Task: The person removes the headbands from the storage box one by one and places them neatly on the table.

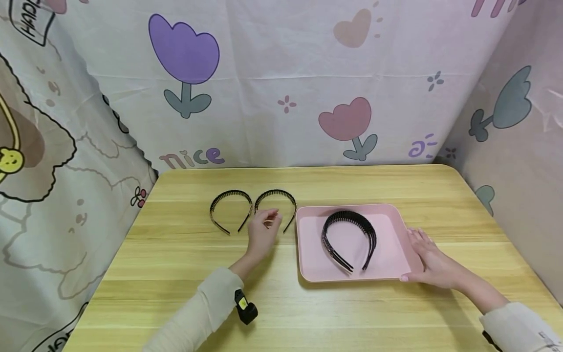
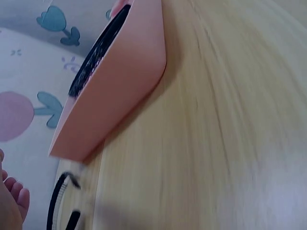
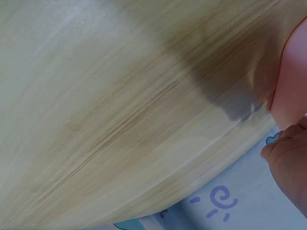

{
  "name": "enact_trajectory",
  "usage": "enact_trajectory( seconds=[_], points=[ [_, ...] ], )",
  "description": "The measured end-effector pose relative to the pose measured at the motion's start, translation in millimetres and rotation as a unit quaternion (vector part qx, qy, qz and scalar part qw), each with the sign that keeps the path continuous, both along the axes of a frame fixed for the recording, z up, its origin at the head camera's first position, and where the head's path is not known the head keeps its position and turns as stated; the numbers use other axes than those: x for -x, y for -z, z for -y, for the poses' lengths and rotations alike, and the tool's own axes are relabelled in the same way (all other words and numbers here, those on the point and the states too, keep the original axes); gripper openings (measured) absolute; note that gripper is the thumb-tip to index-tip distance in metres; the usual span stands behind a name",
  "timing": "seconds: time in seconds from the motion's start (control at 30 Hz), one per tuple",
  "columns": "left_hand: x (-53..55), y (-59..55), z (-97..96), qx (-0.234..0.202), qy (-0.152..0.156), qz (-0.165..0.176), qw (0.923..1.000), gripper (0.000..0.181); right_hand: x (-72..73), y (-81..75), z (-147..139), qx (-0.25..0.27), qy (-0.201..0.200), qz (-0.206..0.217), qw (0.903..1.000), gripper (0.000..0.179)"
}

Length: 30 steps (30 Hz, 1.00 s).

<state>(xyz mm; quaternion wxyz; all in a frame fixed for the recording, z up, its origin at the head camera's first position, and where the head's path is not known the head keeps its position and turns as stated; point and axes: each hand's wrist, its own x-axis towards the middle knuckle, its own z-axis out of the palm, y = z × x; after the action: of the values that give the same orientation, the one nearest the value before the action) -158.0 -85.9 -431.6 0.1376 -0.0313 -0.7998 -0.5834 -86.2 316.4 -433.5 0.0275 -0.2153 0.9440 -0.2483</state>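
Observation:
My left hand [image 1: 264, 232] hovers over the near part of a black toothed headband [image 1: 276, 191], its fingers loosely bent with a gap between thumb and forefinger and nothing held. Another black headband [image 1: 230, 192] lies to the left of it on the table. Several similar headbands [image 1: 349, 215] are stacked together in a shallow pink tray [image 1: 391, 244]. My right hand [image 1: 435, 264] rests against the tray's right side, fingers extended along the far part of the wall and thumb at the near right corner. In the left wrist view, my left fingers [image 2: 14, 196] appear beside a headband [image 2: 55, 201].
The wooden table [image 1: 184, 293] bears the tray right of its middle. A printed cloth [image 1: 264, 88] hangs behind the table's back edge, with more cloth along the left and right sides. A black wrist device [image 1: 245, 307] sits at the left sleeve.

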Motion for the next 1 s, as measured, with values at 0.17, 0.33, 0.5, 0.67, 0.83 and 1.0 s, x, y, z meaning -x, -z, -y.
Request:
enact_trajectory(
  seconds=[0.17, 0.33, 0.5, 0.67, 0.83, 1.0],
  points=[
    [-2.7, -0.7, -20.4, -0.006, 0.015, -0.001, 0.9999, 0.023, 0.0, 0.6, 0, 0.001, 0.0, -0.002, 1.0, 0.11],
    [-6.5, -3.0, -40.3, -0.014, 0.033, 0.003, 0.9994, 0.024, -0.4, -0.4, 1, 0.007, 0.002, 0.005, 1.0, 0.11],
    [-10.3, -1.6, -57.8, -0.002, 0.049, -0.014, 0.9987, 0.025, -0.8, -1.6, 1, 0.008, 0.004, 0.008, 0.9999, 0.11],
    [-10.5, 2.5, -71.0, 0.015, 0.052, -0.025, 0.9982, 0.023, -0.5, -0.4, 1, 0.009, 0.001, 0.004, 1.0, 0.109],
    [-10.2, 7.3, -80.9, 0.009, 0.05, -0.017, 0.9986, 0.023, -0.6, 0.6, 1, 0.009, 0.0, 0.0, 1.0, 0.109],
    [-10.7, 11.9, -91.4, 0.009, 0.041, -0.004, 0.9991, 0.027, -0.4, -0.2, 1, 0.012, 0.003, 0.008, 0.9999, 0.11]
  ],
)
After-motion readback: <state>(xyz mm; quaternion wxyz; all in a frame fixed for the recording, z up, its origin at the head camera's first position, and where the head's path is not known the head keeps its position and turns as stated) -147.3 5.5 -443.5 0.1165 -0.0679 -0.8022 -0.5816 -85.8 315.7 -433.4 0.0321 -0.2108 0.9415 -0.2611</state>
